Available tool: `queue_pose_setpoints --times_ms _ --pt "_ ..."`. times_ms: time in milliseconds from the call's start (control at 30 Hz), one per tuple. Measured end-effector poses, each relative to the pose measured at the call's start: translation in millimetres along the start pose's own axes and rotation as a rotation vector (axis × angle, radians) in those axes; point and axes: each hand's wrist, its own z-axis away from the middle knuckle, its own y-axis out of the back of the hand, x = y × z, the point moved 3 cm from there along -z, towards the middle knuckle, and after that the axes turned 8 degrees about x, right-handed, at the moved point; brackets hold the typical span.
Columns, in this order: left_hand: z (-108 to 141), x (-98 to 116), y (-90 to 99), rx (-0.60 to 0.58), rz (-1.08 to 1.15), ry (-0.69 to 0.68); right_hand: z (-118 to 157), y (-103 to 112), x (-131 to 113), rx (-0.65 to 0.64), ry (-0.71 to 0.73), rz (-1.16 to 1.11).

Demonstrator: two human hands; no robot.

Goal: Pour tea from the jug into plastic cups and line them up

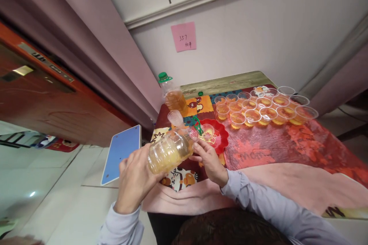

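Observation:
A clear plastic bottle [169, 152] with pale yellow liquid lies tilted in the air, its neck toward the right. My left hand [136, 174] is wrapped round its base end. The fingers of my right hand [208, 159] close on the bottle near its neck. Under the neck, a clear plastic cup [209, 133] stands in a red scalloped plate [225, 136]. A green plastic ring [197, 125] shows at the bottle's mouth. Whether liquid is flowing out, I cannot tell.
Several clear cups of amber liquid [253, 115] stand in rows at the table's right. Behind the held bottle are a green-capped bottle [174, 97], an upright clear cup [174, 118] and a loose green cap [200, 93]. A blue board [122, 153] is left of the table.

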Motion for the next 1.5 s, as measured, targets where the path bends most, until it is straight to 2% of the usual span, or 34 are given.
queue_pose_setpoints --times_ms 1133,1500 --pt "-14.8 15.1 14.6 -0.063 -0.071 -0.009 -7.7 2.8 -0.6 -0.008 -0.022 -0.034" --pt "-17.9 16.0 17.5 -0.038 -0.059 -0.040 -8.1 2.0 -1.6 -0.028 -0.037 -0.034"
